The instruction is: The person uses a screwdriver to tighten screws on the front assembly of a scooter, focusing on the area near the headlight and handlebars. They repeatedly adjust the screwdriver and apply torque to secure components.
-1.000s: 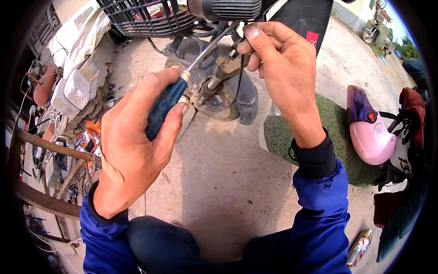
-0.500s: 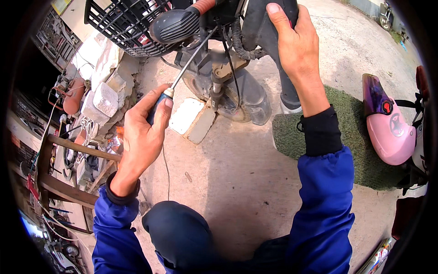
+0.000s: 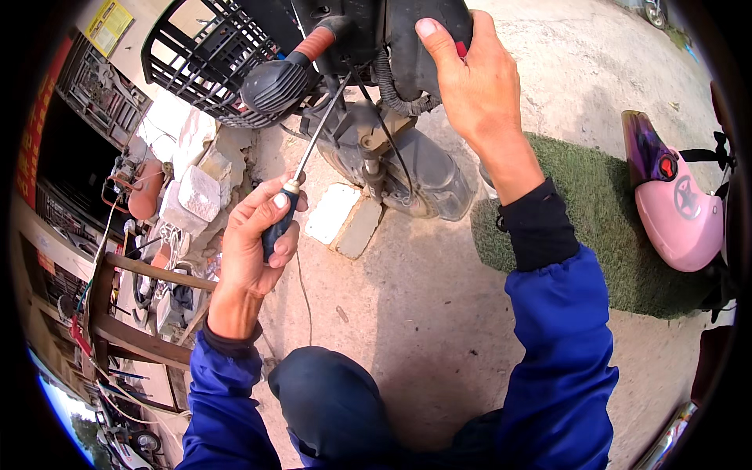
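Note:
My left hand (image 3: 249, 243) is closed round the dark handle of a screwdriver (image 3: 315, 147). Its long metal shaft slants up to the front of a scooter, and the tip lies among dark parts and cables, so I cannot tell whether it touches a screw. My right hand (image 3: 489, 98) grips the edge of a black plastic panel (image 3: 415, 55), thumb on the face and fingers round the side. A ribbed black hose (image 3: 389, 86) runs beside the panel. Below are the scooter's dusty front fender (image 3: 431, 168) and a black ribbed part (image 3: 276, 88) with an orange-red sleeve (image 3: 316, 43).
A black basket (image 3: 176, 55) is at the upper left. A pale block (image 3: 333, 211) rests on the concrete by the wheel. On the right, a pink helmet (image 3: 677, 211) sits beside a green mat (image 3: 580, 211). A wooden frame (image 3: 145, 341), rubble and an orange tank (image 3: 145, 192) stand left.
My left hand has turned, its fingers now showing round the handle, and the screwdriver stands steeper. My right hand and the panel have shifted left in view. The whole view has swung slightly.

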A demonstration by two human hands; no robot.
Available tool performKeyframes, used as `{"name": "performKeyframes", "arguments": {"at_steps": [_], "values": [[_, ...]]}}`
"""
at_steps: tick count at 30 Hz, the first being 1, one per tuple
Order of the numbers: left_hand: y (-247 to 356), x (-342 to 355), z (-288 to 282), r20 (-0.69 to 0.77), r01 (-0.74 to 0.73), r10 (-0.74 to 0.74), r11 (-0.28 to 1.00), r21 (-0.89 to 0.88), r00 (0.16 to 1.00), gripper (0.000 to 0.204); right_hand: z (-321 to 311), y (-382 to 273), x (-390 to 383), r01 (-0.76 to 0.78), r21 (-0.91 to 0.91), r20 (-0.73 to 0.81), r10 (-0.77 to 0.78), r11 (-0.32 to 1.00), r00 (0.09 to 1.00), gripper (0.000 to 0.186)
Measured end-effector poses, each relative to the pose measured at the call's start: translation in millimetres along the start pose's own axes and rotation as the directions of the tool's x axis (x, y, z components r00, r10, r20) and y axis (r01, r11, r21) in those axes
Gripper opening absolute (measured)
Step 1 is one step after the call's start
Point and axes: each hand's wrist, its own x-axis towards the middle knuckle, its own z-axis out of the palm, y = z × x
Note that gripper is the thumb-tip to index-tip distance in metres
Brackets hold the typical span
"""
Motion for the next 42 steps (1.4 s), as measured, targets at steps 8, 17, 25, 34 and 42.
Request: {"name": "performKeyframes", "arguments": {"at_steps": [8, 17, 25, 34, 42], "values": [[-22.0, 11.4, 7.8, 0.369, -0.333, 0.645, -0.184, 0.925, 0.669, 0.029, 2.4, -2.0, -4.1, -0.013, 0.027, -0.031, 0.014, 1.0, 0.999, 0.039], [0.4, 3.3, -9.3, -0.041, -0.037, 0.037, 0.999, 0.006, 0.998, 0.04, 0.1, -2.0, -3.4, 0.009, 0.025, -0.016, -0.008, 1.0, 1.0, 0.04], [-12.0, 7.2, 3.8, 0.415, -0.295, 0.585, -0.293, 0.909, 0.697, 0.033, 0.6, -1.8, -5.8, 0.003, 0.029, -0.027, -0.002, 1.0, 1.0, 0.04], [12.3, 0.7, -6.4, -0.09, -0.04, 0.062, 0.972, 0.234, 0.994, 0.045, -5.5, -1.9, -4.6, -0.033, 0.124, 0.045, 0.027, 0.992, 0.999, 0.04], [9.9, 1.2, -4.8, -0.065, -0.012, 0.022, 0.989, 0.144, 0.998, 0.032, 2.9, 2.3, -9.2, -0.026, -0.038, -0.002, 0.026, 0.999, 1.0, 0.042]]}}
